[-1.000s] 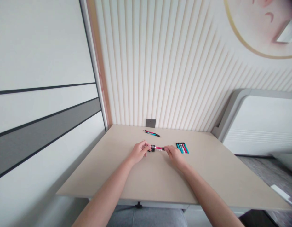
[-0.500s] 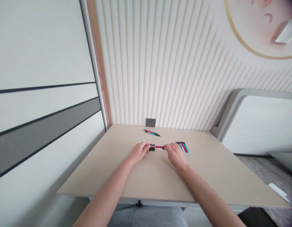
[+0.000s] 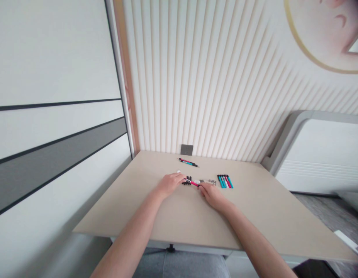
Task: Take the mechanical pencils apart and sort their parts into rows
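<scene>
A pink pen with a dark end [image 3: 194, 183] is held between my hands, slanting down to the right above the table. My left hand [image 3: 170, 184] is closed around its left end, and my right hand [image 3: 214, 195] pinches the right end. Small black pieces [image 3: 189, 178] lie in a group beneath the pen's left part. Just right of them is a cluster of small white pieces [image 3: 197, 181]. Beyond my right fingers sit small grey pieces [image 3: 212, 181]. Fingers partly hide both pen ends.
Several blue, white and pink pen barrels with black ends [image 3: 225, 182] lie side by side to the right. Two pens, pink and blue [image 3: 188, 162], rest near the back. A small white piece [image 3: 179, 171] is behind my left hand. A wall socket [image 3: 187, 150] sits behind the beige table [image 3: 190, 220].
The pen has tilted, its right end now lower and nearer me. My right hand has shifted slightly down and left, uncovering the grey pieces. The whole view has moved a little.
</scene>
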{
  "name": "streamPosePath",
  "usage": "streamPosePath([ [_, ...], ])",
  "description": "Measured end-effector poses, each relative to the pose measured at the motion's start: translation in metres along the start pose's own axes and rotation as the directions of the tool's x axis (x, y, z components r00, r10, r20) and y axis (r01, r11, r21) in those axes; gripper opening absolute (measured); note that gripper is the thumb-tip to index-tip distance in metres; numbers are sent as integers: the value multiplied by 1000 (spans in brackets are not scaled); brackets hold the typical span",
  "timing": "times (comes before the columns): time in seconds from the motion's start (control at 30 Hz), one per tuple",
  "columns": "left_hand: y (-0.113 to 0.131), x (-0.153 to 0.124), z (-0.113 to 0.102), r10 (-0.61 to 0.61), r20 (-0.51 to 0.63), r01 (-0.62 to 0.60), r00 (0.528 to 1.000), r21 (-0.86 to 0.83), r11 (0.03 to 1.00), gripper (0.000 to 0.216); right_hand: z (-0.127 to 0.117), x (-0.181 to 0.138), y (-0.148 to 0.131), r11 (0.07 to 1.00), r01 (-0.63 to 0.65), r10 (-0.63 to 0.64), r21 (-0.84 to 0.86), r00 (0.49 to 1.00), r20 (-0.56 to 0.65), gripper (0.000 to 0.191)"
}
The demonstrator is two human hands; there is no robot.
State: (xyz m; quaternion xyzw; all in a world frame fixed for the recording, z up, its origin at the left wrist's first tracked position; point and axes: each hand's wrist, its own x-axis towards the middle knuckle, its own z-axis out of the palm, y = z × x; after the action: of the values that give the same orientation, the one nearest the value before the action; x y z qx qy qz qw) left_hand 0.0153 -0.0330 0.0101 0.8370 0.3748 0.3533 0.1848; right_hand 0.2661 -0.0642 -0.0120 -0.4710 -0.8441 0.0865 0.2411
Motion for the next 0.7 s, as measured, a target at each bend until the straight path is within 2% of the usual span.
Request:
streamPosePath([
  [0.1, 0, -2, 2, 32, -5, -32, 999, 34, 999, 22, 0, 1, 4, 989, -36, 29, -142, 999, -45, 25],
  [0.2, 3, -4, 5, 26, 12, -27, 1000, 43, 999, 30, -4, 2, 4, 967, -6, -16, -256, 997, -82, 25],
  [0.33, 6, -5, 7, -45, 14, 46, 999, -63, 997, 41, -11, 1, -4, 943, 41, -91, -331, 986, -138, 27],
  [0.43, 7, -3, 8, -103, 12, 104, 995, -136, 985, 43, -14, 0, -12, 956, 27, -93, -293, 972, -214, 27],
  [0.53, 8, -2, 8, -106, 7, 105, 994, -142, 984, 40, -14, 1, -16, 982, 31, -83, -187, 957, -277, 28],
  [0.7, 6, -1, 8, -65, 23, 66, 998, -69, 995, 34, -9, 2, -14, 993, 38, -61, -110, 975, -214, 30],
])
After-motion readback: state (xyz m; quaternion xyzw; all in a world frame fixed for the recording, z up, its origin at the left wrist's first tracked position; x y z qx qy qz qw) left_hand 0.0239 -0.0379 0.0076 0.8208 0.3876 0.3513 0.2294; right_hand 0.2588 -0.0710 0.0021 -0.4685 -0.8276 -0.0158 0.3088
